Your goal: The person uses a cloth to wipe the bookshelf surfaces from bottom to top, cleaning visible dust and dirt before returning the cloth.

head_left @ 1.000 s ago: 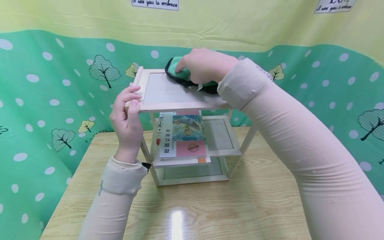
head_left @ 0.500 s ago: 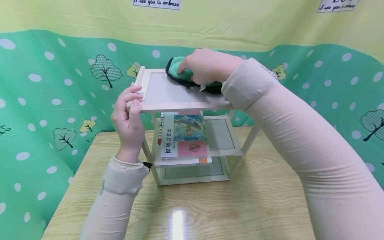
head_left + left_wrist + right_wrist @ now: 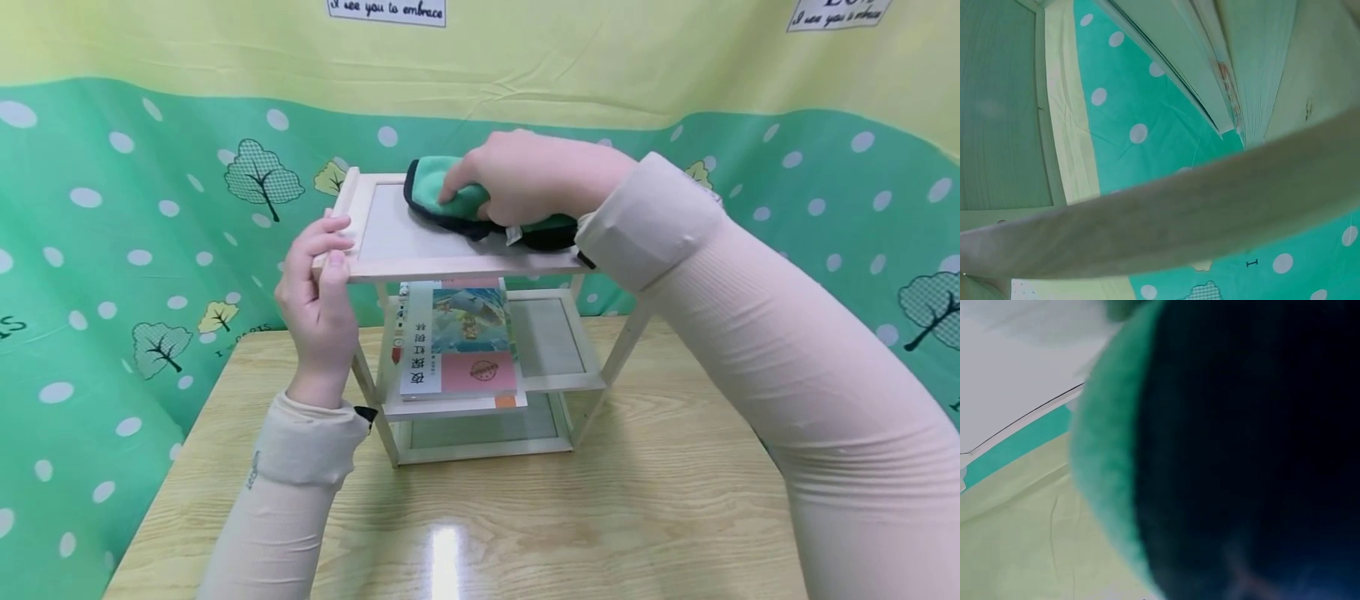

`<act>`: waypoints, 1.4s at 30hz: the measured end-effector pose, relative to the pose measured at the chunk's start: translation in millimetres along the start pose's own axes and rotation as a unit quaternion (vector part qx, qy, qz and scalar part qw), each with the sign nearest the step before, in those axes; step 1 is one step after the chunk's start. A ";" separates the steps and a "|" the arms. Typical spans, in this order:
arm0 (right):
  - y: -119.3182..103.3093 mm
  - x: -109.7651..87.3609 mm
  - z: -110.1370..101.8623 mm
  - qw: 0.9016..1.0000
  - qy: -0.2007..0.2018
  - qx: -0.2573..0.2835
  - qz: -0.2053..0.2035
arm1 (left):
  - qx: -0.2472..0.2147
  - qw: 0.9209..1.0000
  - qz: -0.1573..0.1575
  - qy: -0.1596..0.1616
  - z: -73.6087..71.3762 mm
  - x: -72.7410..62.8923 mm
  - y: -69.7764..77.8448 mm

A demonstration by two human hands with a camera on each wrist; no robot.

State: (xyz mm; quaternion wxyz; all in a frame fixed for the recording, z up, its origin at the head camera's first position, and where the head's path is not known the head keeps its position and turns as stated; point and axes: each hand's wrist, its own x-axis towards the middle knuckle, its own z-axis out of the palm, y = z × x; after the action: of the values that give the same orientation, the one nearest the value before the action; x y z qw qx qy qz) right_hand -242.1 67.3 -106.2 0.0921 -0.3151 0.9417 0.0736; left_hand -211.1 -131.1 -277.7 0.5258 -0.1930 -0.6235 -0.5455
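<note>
A whitish wooden shelf rack (image 3: 472, 265) with a top board and two lower tiers stands on the table. My left hand (image 3: 318, 300) grips the left end of its top board, fingers over the edge and thumb at the front corner. On the top board my right hand (image 3: 536, 179) holds a green cloth (image 3: 435, 185) with black edging and a small white tag, bunched under the fingers. The cloth's black edge (image 3: 1222, 450) fills much of the right wrist view. Seen from the left wrist, a slanted shelf leg (image 3: 1166, 219) crosses close to the camera; the left hand is out of that view.
Books (image 3: 468, 342) lie stacked on the middle tier, toward its left side. The bottom tier (image 3: 480, 427) sits just above the wooden table (image 3: 525, 533). Behind everything hangs a green and yellow curtain (image 3: 187, 208) with dots and trees.
My right hand has drawn the cloth a little toward me over the top board, the forearm shifting right. The left hand keeps its hold on the rack.
</note>
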 end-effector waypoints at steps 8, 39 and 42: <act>-3.9 -8.1 3.4 1.000 0.005 -0.012 -0.013 | 0.006 1.000 -0.003 -0.003 -1.4 0.4 -0.5; -9.2 -34.4 13.1 0.992 0.076 0.011 -0.100 | -0.008 1.000 0.004 0.000 -4.1 1.1 1.3; -8.7 -36.9 17.1 0.990 0.093 0.011 -0.104 | -0.008 1.000 0.006 -0.004 -4.1 1.5 1.0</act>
State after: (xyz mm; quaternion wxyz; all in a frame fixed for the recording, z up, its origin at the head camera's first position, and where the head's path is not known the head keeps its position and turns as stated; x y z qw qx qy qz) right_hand -205.8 85.2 -115.3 0.0149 -0.4162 0.9089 0.0237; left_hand -209.0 -134.9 -276.5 0.5252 -0.2026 -0.6201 -0.5465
